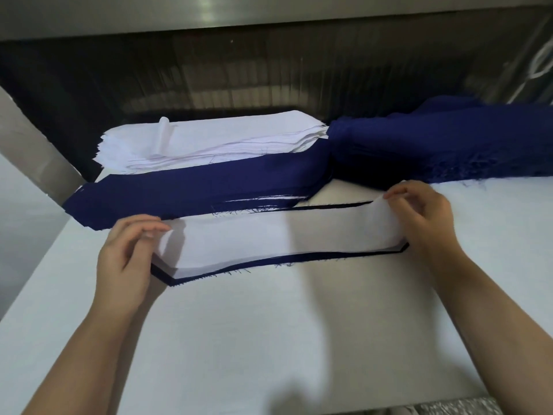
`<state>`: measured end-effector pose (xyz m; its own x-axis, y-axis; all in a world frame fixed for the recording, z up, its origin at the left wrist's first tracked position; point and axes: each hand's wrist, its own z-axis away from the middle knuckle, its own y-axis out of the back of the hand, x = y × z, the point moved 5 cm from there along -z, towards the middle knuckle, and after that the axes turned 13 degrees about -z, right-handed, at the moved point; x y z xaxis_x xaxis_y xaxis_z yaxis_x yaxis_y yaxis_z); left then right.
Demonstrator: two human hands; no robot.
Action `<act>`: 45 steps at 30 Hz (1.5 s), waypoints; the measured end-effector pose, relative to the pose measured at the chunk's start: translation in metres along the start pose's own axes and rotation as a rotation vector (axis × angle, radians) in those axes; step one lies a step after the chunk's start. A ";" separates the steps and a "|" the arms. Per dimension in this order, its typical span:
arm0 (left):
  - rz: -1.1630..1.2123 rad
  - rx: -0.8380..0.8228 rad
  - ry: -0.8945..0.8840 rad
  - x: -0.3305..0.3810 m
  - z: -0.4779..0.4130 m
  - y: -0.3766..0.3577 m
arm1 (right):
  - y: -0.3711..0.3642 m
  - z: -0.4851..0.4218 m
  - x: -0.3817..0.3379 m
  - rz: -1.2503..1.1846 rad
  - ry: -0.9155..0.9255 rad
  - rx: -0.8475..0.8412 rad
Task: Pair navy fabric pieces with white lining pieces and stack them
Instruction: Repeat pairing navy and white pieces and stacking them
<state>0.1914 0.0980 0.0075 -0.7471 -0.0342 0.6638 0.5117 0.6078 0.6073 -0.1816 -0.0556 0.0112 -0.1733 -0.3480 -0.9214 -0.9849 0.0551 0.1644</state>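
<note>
**Fingers (149,227) of both hands pinch the white lining piece (278,238) that lies over a navy piece (299,258)**

Fingers of the left hand (128,253) are curled, and together with the thumb they pinch the left end of the white lining piece. This end is raised a little from the cloth below and throws a soft shadow. The right hand (425,217) does the same at the other end. Its thumb and forefinger hold the right end, which stands up from the table and bends toward the palm. So both hands grip the same strip, one at each end, while the middle of the strip rests on the cloth below.

Under the lining lies the navy piece, of the same long shape with pointed ends. Only its border shows, as a thin dark line along the near edge, at the left point and along the far edge. The two pieces lie together on the white table (269,339), with their long side across the view.

Just behind them is a stack of navy pieces (194,193), with frayed threads along its near edge. Whether it touches the pair cannot be told. Behind that stack is a stack of white lining pieces (215,136), many layers high. Its top sheet has a small rolled fold near the left side. To the right of both stacks lies a loose navy bundle (434,145) with a frayed edge. At the back of the table there is a dark opening (269,70) under a grey metal panel (269,10).
</note>
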 end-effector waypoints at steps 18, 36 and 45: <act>-0.138 0.048 0.147 -0.018 -0.003 0.002 | 0.004 -0.005 0.010 0.217 -0.027 -0.044; -0.314 -0.031 0.134 -0.020 -0.002 0.001 | 0.001 -0.004 0.015 0.334 -0.002 -0.084; -0.330 -0.048 0.145 -0.021 -0.002 0.000 | 0.000 -0.004 0.010 0.371 0.036 -0.103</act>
<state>0.2077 0.0969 -0.0058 -0.8091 -0.3364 0.4818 0.2749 0.5079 0.8164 -0.1836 -0.0623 0.0037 -0.5153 -0.3544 -0.7803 -0.8493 0.0897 0.5202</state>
